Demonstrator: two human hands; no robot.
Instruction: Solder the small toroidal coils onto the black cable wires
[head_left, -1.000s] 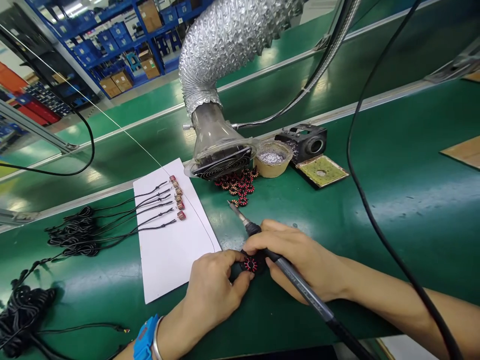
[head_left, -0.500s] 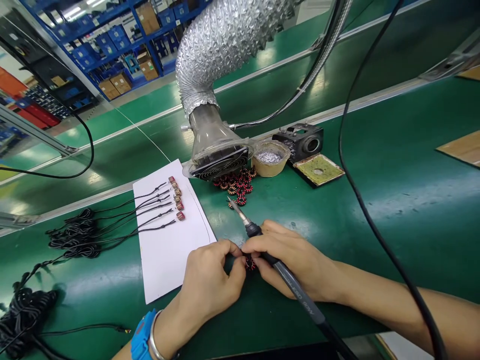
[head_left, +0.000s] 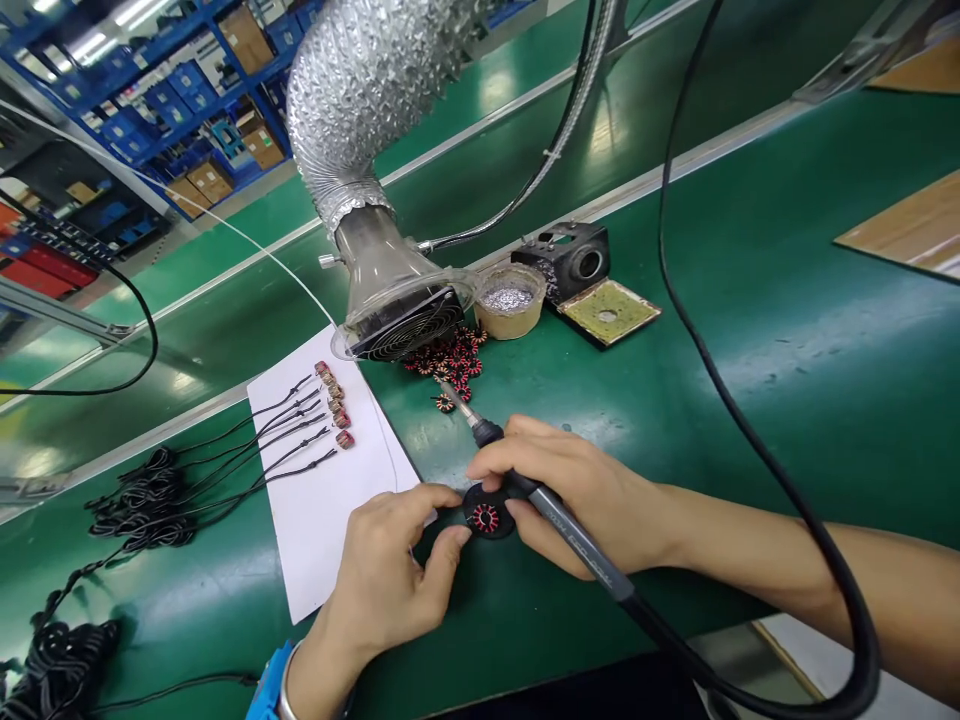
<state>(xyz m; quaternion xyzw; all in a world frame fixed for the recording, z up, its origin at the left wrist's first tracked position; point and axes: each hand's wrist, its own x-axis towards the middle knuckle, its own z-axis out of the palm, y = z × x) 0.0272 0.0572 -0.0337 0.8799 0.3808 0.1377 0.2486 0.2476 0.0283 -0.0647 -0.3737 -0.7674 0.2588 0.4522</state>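
Note:
My right hand (head_left: 574, 490) is closed round a soldering iron (head_left: 577, 545), whose metal tip points up and left, away from me. Its fingertips also reach the right side of a small black disc (head_left: 501, 522). On that disc lies a ring coil (head_left: 485, 517) wound with red and black. At the disc's left edge my left hand (head_left: 394, 555) has thumb and forefinger parted, with nothing visible between them; whether they touch the disc I cannot tell. More wound ring coils (head_left: 457, 362) lie in a heap beyond the iron's tip.
A fume extractor hood (head_left: 405, 300) hangs over the coil heap. Beside it stand a round tub (head_left: 510, 320), a black iron stand (head_left: 581, 255) and a yellow sponge (head_left: 611, 312). Black cables (head_left: 146, 500) ending in coils cross the white sheet (head_left: 300, 560). The iron's cord loops at right.
The view has shifted, moving the scene leftward. My left thumb and forefinger have drawn back from the coil, uncovering it and the black disc. The iron stays in my right hand.

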